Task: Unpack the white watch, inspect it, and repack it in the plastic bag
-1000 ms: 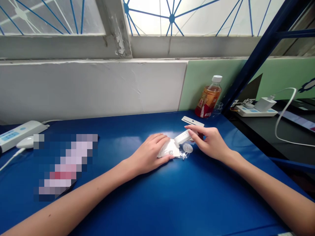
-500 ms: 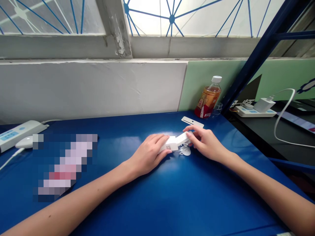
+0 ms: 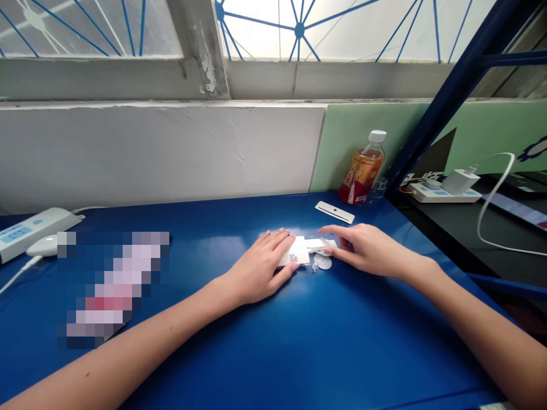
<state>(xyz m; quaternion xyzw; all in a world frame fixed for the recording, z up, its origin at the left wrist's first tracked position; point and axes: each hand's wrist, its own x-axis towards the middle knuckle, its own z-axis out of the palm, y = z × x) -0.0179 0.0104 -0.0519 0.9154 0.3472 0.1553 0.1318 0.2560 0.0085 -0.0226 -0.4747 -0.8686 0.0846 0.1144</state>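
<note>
My left hand (image 3: 265, 263) lies over a small white box (image 3: 301, 250), its fingers across the top and its thumb along the near side, holding it against the blue table. A narrow white flap or strip (image 3: 317, 245) sticks out from the right end of the box. My right hand (image 3: 361, 249) is just right of this strip. Its index finger is stretched out and apart from the thumb, whose tip is at the strip's end. Below the strip lie a pale round disc (image 3: 323, 262) and a small crumpled clear piece (image 3: 315, 266).
Behind the hands lies a white slotted card (image 3: 335, 212) on the blue table (image 3: 273, 347). A drink bottle (image 3: 363, 168) stands at the wall. Power strips (image 3: 447, 195) sit to either side, with white cables. On the left is a blurred-out flat object (image 3: 117, 287).
The white strip, tilted up at my right fingers before, now lies lower and flatter. My right index finger and thumb have spread apart. My left hand has flattened slightly over the box.
</note>
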